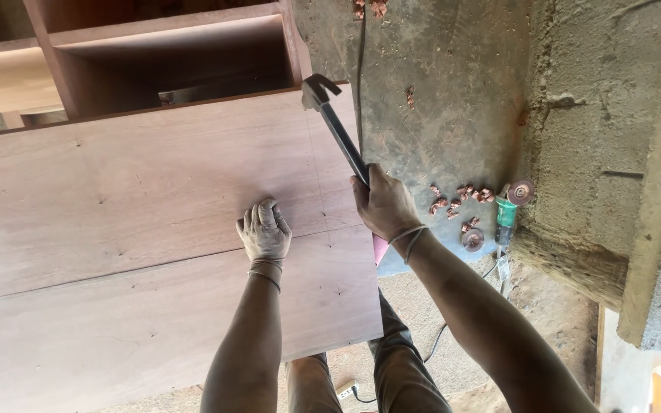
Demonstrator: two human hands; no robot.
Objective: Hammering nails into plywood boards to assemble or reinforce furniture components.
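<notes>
My right hand [382, 205] grips the handle of a claw hammer [336, 124]. Its dark steel head sits at the top right corner of a brown plywood panel [116, 229]. My left hand [264, 230] presses flat on the panel, fingers pointing up, just left of the right hand. A thin pencil line runs down the panel near its right edge. Small nail marks dot the wood surface.
Behind the panel stands an open wooden cabinet frame [170, 53]. On the concrete floor to the right lie an angle grinder [508, 210] with green body, wood shavings [460, 197] and a power cord [437, 336]. A rough block wall [598, 153] rises at right.
</notes>
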